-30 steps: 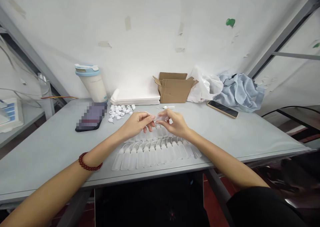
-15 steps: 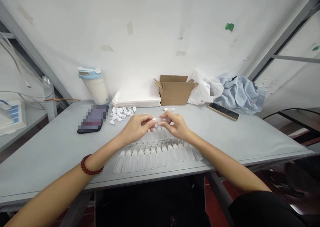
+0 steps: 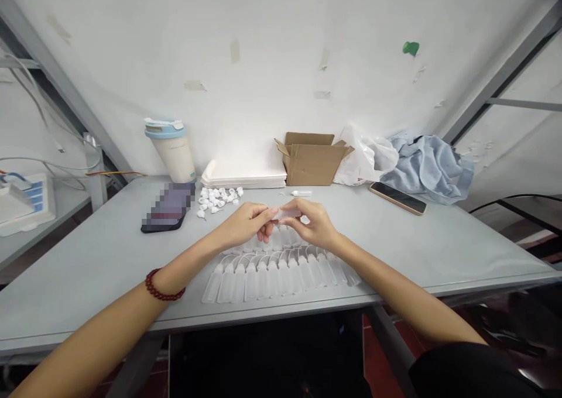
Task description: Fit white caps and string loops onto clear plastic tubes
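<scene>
Above the middle of the table, my right hand [image 3: 312,221] pinches the body of a small translucent squeeze bottle [image 3: 290,212], held roughly level. At the bottle's left end, the thumb and fingers of my left hand [image 3: 253,219] are closed on its white cap, which is mostly hidden. Below my hands, several capped bottles [image 3: 272,278] with thin bent nozzle tubes lie side by side in a row. Another row of bottles [image 3: 259,244] lies behind it, partly covered by my hands. A pile of loose white caps [image 3: 217,198] is to the left, beyond my left hand.
One bottle with a thin tube [image 3: 301,194] lies at the back. Along the wall stand a tumbler [image 3: 173,155], a white stack [image 3: 246,175], an open cardboard box [image 3: 311,164], a plastic bag [image 3: 364,155] and blue cloth [image 3: 432,167]. Phones lie left [image 3: 169,208] and right [image 3: 397,198].
The whole view has shifted slightly, so things appear a little further right. Both hands stay together on the bottle; the left fingers have changed their bend slightly at the cap.
</scene>
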`<state>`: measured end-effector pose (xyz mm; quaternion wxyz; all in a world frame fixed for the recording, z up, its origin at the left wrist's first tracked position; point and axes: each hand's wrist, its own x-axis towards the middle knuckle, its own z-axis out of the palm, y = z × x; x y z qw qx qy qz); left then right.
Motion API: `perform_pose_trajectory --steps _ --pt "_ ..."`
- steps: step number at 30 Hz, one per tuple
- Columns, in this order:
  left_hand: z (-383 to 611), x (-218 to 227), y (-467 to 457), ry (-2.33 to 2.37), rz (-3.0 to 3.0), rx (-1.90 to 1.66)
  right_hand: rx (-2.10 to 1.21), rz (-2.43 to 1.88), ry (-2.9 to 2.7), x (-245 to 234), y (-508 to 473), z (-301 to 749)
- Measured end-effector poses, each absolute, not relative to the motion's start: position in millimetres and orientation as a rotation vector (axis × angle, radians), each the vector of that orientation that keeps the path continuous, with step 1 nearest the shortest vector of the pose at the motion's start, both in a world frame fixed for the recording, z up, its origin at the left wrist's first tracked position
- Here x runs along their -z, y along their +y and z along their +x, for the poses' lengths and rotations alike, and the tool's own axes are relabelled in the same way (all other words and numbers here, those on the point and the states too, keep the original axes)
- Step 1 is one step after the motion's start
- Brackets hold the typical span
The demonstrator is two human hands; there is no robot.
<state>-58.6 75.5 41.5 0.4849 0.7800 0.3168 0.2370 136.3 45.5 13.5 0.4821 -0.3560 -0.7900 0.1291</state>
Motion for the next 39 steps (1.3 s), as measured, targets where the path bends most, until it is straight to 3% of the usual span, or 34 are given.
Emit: perform_pose_trajectory --steps 6,12,20,31,39 --pt "-53.0 -38.0 67.6 0.784 1.899 -0.609 -0.438 -0.924 -1.965 -18.2 45.2 138.0" --pt "-50.1 -32.3 63.8 0.940 2.415 -0.820 -0.718 -0.982 -1.788 -20.9 45.7 135.2" --pt "-53.1 -18.3 74.4 0.882 3.057 -0.999 -1.354 -0.915 -1.420 -25.2 47.9 132.8" --pt "-55.0 -40.1 68.2 0.807 2.164 -0.683 -1.201 -0.791 -1.537 -21.5 48.5 136.4" --pt "-52.4 -27.4 66.0 0.835 2.717 -0.806 -1.300 -0.848 -1.509 -22.6 48.9 138.0"
